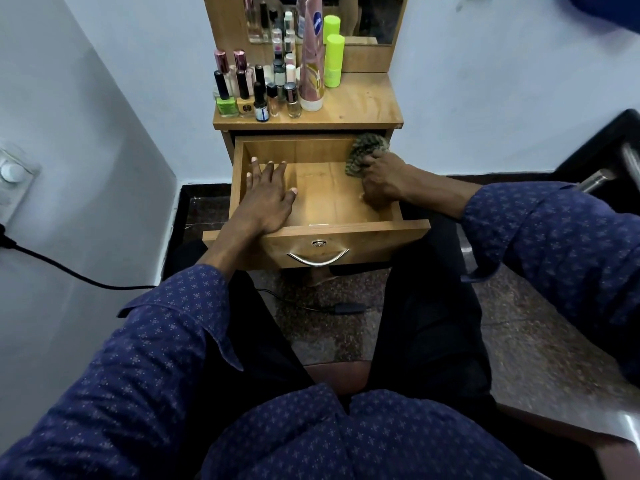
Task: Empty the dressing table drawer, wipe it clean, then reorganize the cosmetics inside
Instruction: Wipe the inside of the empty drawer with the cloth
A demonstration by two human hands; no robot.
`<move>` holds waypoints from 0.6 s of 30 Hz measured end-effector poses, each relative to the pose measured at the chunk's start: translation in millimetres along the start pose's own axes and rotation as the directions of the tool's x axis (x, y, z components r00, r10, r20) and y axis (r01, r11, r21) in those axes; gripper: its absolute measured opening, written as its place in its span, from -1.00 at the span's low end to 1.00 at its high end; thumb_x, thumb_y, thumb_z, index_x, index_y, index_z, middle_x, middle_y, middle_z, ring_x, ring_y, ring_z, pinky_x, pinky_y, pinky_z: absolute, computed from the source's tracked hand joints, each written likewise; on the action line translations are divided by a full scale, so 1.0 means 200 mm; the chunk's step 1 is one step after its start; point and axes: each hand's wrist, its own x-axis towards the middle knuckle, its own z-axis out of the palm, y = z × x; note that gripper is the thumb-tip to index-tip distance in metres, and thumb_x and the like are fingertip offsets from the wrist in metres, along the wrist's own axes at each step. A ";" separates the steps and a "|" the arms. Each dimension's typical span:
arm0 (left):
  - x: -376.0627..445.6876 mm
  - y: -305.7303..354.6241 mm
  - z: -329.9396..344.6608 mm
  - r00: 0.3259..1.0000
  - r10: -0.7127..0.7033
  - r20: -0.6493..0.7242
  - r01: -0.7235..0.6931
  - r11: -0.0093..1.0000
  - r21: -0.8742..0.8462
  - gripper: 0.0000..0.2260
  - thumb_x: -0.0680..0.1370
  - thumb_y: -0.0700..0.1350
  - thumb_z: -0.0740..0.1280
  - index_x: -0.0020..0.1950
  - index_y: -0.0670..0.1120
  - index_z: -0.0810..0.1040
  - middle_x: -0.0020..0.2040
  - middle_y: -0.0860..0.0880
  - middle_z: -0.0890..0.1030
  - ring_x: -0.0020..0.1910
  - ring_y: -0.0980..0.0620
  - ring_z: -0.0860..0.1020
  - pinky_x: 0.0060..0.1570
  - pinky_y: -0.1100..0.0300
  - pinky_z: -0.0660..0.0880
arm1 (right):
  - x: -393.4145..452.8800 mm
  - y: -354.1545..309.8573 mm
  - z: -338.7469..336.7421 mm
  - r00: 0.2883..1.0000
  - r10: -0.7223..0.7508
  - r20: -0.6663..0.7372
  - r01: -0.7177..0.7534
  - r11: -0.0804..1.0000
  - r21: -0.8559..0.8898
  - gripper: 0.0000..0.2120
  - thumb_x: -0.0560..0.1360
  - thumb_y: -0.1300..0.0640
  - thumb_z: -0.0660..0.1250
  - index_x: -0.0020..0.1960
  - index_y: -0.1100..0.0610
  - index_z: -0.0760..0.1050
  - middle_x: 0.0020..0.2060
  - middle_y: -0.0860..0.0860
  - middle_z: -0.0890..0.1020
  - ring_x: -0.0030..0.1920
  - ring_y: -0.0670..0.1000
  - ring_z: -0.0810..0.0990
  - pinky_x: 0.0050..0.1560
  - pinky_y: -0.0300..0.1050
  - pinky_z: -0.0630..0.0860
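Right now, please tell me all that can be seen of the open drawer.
The drawer is light wood-look board, pulled out from under the tabletop. Its front carries a curved metal handle and a small round lock above it. No cosmetics lie inside. The left hand rests flat on its floor at the left; the right hand holds a cloth against its right wall.

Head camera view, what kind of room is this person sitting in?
Probably a bedroom or dressing corner at home: a small wooden dressing table with a mirror, nail polish and perfume bottles on top, and its pulled-out drawer.
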 end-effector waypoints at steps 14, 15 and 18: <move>0.01 0.01 -0.01 1.000 0.021 0.005 -0.022 0.998 0.051 -0.40 0.76 0.05 0.12 0.73 -0.10 -0.02 0.72 -0.19 -0.04 0.67 -0.24 -0.30 0.63 -0.15 -0.27 | 0.27 0.19 0.05 0.977 0.059 0.207 -0.073 0.995 0.061 -0.49 0.45 -0.34 0.32 0.29 -0.09 0.60 0.36 -0.03 0.56 0.38 0.08 0.47 0.46 0.08 0.35; 0.01 0.01 -0.01 1.000 0.024 0.016 -0.024 0.999 0.046 -0.40 0.76 0.05 0.13 0.73 -0.10 -0.02 0.73 -0.19 -0.04 0.67 -0.24 -0.30 0.62 -0.14 -0.27 | 0.30 0.15 0.03 0.963 0.089 0.256 -0.084 0.996 -0.031 -0.47 0.47 -0.37 0.34 0.31 -0.11 0.57 0.38 -0.08 0.53 0.40 0.03 0.44 0.48 0.03 0.32; 0.00 0.01 0.00 1.000 0.019 0.001 -0.019 0.999 0.040 -0.40 0.75 0.05 0.14 0.73 -0.09 -0.01 0.73 -0.18 -0.04 0.68 -0.23 -0.29 0.62 -0.13 -0.27 | 0.15 -0.02 -0.09 0.960 0.124 0.250 -0.068 0.973 -0.220 -0.57 0.58 -0.25 0.34 0.29 0.01 0.58 0.33 -0.09 0.54 0.41 0.01 0.43 0.49 -0.03 0.31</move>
